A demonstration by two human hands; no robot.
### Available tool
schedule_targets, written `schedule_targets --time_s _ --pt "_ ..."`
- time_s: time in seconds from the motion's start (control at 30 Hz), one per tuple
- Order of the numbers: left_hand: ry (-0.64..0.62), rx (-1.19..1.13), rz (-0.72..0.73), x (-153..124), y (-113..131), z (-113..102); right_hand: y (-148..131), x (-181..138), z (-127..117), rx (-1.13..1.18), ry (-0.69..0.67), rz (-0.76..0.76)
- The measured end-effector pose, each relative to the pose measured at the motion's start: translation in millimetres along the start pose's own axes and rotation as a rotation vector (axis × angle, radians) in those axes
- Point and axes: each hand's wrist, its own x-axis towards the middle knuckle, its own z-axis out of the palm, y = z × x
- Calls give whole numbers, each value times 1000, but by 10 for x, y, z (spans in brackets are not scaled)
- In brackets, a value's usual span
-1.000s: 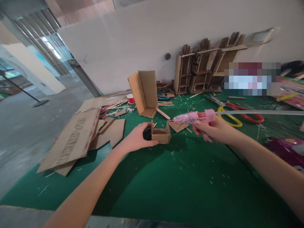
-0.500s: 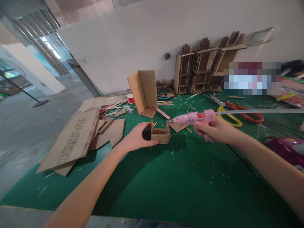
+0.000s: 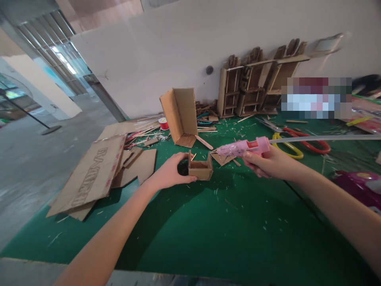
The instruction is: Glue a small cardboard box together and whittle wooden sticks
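My left hand (image 3: 171,171) grips a small open cardboard box (image 3: 202,174) from its left side, thumb along the near face and fingers behind. A thin gold-coloured stick pokes up inside the box's left wall. In my right hand (image 3: 263,163) is a pink hot glue gun (image 3: 238,148), with a long whitish glue stick (image 3: 321,139) running out of its back to the right. The gun's metal nozzle is at the top of the box's right wall; whether it touches is hard to tell. Behind the box stands a taller folded cardboard piece (image 3: 186,119).
Lettered cardboard sheets (image 3: 92,174) lie at the left of the green table (image 3: 208,238). Red-handled and yellow-handled scissors (image 3: 309,143) rest at the right, near a purple object (image 3: 357,186). Several cardboard structures (image 3: 253,87) lean on the wall; a red spool (image 3: 163,123) and scraps lie at the back.
The small box has shifted very slightly left with my left hand. My right hand and the glue gun stay almost where they were.
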Motion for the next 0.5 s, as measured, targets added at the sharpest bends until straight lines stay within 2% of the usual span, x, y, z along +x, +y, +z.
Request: schedule_targets --time_s 0.27,0.5 --pt "3 9 24 -2 20 -6 -12 10 21 2 57 28" --pt "4 7 40 -5 16 -12 -20 1 13 33 50 30"
